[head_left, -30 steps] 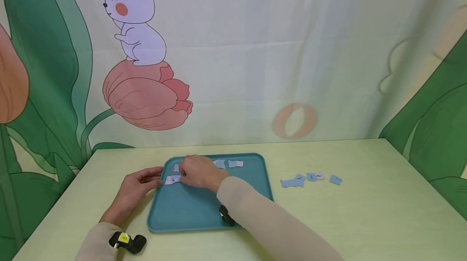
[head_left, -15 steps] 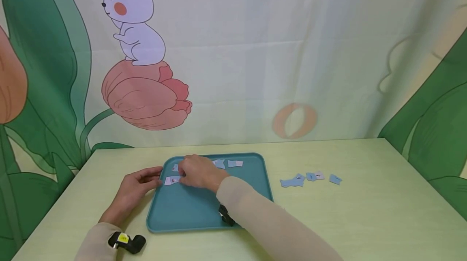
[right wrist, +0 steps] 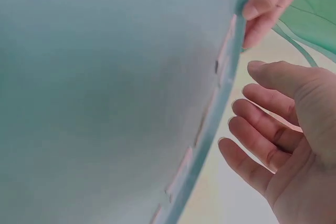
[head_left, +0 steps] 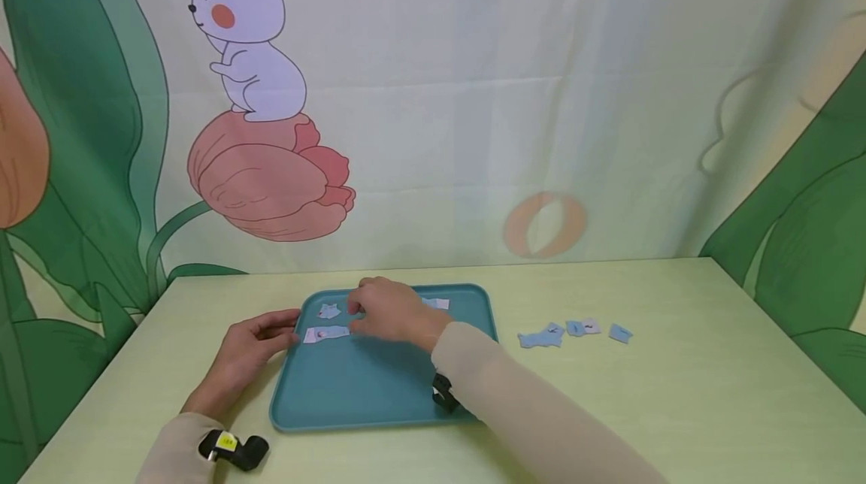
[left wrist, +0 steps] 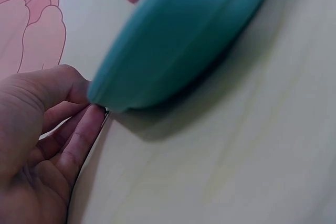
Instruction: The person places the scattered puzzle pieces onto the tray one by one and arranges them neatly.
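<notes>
In the head view, a teal tray [head_left: 358, 401] lies on the table with small blue and pinkish puzzle pieces along its far side. My left hand [head_left: 246, 352] touches the tray's left edge with its thumb and fingertips. My right hand [head_left: 392, 310] hovers over the far part of the tray, its fingers loosely bent with nothing between them in the right wrist view. Left of it are a joined strip of pieces [head_left: 328, 334] and a separate small piece [head_left: 329, 311]. Another piece [head_left: 436, 304] shows beyond the right hand, which hides part of the row.
Right of the tray on the pale table [head_left: 710, 394] lie a joined blue piece group [head_left: 541, 338], a blue and pink pair [head_left: 583, 328] and a single blue piece [head_left: 620, 333]. A curtain [head_left: 433, 131] printed with a rabbit and flowers hangs behind the table.
My right hand has moved right and slightly away from the strip, uncovering its right end and the small piece above. My left hand stays at the tray's edge.
</notes>
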`<state>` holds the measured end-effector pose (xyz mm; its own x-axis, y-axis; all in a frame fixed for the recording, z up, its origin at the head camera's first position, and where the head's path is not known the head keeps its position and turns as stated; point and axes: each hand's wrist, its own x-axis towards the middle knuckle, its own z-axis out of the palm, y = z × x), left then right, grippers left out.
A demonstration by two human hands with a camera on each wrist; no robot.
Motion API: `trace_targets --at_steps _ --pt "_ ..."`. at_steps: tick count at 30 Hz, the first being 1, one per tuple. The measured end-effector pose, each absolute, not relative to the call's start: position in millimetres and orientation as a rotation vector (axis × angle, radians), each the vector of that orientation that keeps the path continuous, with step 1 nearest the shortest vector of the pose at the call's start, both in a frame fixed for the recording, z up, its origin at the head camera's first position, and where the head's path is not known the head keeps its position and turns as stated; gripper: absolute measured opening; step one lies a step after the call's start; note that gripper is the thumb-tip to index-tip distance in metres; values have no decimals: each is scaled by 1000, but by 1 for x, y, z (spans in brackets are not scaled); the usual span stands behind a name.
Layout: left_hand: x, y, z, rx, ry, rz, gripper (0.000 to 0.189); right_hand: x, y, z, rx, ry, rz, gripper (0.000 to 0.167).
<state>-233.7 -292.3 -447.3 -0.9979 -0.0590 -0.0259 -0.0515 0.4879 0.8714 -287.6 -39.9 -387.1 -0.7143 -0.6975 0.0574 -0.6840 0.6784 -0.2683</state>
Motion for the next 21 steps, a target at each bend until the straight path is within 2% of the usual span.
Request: trace_targets --at_steps 21 --pt "-234 -293 -447 82 -2732 -1538 51 -286 84 -377 -1206 2901 -581 21"
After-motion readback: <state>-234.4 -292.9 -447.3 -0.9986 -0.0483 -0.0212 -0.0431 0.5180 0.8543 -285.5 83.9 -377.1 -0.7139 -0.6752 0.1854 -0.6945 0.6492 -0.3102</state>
